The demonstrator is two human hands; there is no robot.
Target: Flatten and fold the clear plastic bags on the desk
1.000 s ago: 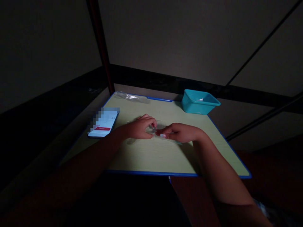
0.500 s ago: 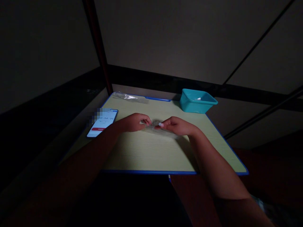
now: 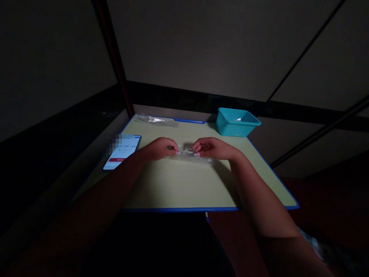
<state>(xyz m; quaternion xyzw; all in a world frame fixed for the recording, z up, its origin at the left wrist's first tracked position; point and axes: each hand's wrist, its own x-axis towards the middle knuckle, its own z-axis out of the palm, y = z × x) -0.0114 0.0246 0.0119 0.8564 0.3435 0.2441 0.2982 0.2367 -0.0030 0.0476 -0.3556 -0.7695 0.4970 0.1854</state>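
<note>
A clear, crinkled plastic bag [image 3: 188,154] lies between my hands, just over the middle of the small pale table [image 3: 178,188]. My left hand [image 3: 164,149] pinches its left end between thumb and fingers. On the other side, my right hand [image 3: 211,148] grips the plastic with thumb and fingertips pressed together. A small gap parts the two hands, with the plastic stretching across it. Whether anything is inside the bag is too dim to tell.
A turquoise basket [image 3: 238,124] stands at the table's back right corner. Another clear plastic bag [image 3: 155,120] lies along the back left edge. A lit phone [image 3: 122,152] rests at the left edge, beside my left forearm. Walls rise behind.
My hands have moved slightly apart, showing more of the plastic between them. The whole view has shifted a little.
</note>
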